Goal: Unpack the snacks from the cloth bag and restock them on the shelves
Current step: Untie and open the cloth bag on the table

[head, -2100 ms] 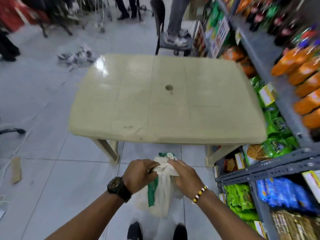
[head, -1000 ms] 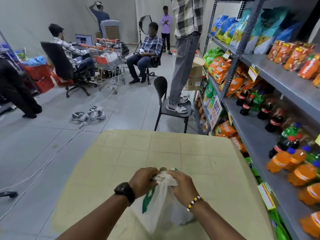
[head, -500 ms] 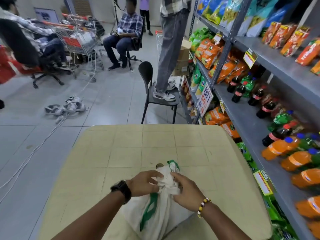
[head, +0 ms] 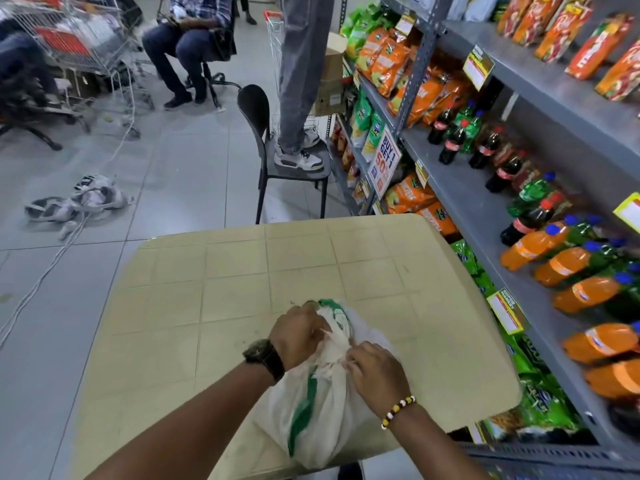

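A white cloth bag with green trim (head: 322, 417) lies on the near part of the beige plastic table (head: 242, 271). Its top is gathered into a twisted knot. My left hand (head: 298, 336), with a dark watch on the wrist, grips the knotted cloth from the left. My right hand (head: 375, 370), with a beaded bracelet, pinches the same knot from the right. The bag's contents are hidden. Grey metal shelves (head: 460, 199) run along the right with snack packets and soft drink bottles.
A black chair (head: 273, 157) stands beyond the table with a person standing on it. Seated people and a shopping cart (head: 79, 46) are at the far left. Cables and a grey bundle (head: 79, 202) lie on the tiled floor. Orange bottles (head: 571, 265) lie on the shelf.
The bag has come up from in front of my legs onto the table. Both hands kept hold of its knotted top, and my view has tilted down and nearer to the table.
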The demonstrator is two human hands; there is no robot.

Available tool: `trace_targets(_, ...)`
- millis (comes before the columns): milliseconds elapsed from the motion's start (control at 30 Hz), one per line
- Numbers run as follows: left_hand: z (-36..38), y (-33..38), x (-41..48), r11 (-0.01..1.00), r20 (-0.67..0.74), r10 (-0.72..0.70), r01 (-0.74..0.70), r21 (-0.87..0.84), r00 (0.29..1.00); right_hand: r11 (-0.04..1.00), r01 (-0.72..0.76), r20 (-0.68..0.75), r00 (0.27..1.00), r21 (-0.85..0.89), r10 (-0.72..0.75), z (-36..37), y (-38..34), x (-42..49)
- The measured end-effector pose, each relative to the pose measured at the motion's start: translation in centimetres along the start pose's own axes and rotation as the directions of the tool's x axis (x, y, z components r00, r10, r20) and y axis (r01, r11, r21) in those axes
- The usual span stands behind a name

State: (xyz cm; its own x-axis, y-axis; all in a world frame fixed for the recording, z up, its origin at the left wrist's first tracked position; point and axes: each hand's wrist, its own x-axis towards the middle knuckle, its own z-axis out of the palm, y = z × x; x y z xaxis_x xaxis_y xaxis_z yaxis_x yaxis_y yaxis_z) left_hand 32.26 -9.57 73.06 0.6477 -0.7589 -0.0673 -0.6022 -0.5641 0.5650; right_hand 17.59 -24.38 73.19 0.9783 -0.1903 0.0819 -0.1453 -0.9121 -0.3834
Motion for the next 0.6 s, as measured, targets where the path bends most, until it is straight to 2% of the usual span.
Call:
trace_targets(67, -0.6, -0.3, 0.8, 0.993, -0.066, -0.063, 0.069, 0.091, 0.996, 0.999, -0.001, -0.021, 1.0, 0.033, 0.002, -0.6, 1.0, -0.4)
trace_targets(233, -3.1, -2.9, 2.4, 0.952, -0.18, -0.271, 0.291, 0.091, 0.946, 0.992, -0.056, -0.018, 0.998, 0.112, 0.058, -2.0, 4.7, -2.6)
trace_targets(300, -3.8, -4.2, 2.5, 0.91, -0.154, -0.389, 0.405, 0.092, 0.908, 0.987, -0.096, 0.012, 0.995, 0.131, 0.095, -2.4, 6.4, -3.7)
trace_targets(400, -3.2, -4.7, 1.6, 0.856, -0.01, -0.512, 0.512, 0.075, 0.859, 0.982, -0.156, 0.1, 0.984, 0.109, 0.145, -2.6, 7.8, -4.2)
trace_targets(467, -1.8, -3.5, 0.9, 0.881, 0.041, -0.473, 0.471, 0.052, 0.88, 0.977, -0.177, 0.124, 0.979, 0.121, 0.162, -2.7, 7.5, -3.5)
trace_targets(567, 0.0, -0.5, -0.2, 0.97, 0.027, -0.236, 0.237, -0.056, 0.971, 0.979, -0.115, 0.067, 0.992, 0.169, 0.105, -2.3, 5.7, -2.0)
trace_targets(600, 0.6, 0.4, -0.5, 0.984, 0.055, -0.171, 0.173, -0.034, 0.984, 0.982, -0.091, 0.083, 0.993, 0.168, 0.078, -1.8, 5.1, -1.4)
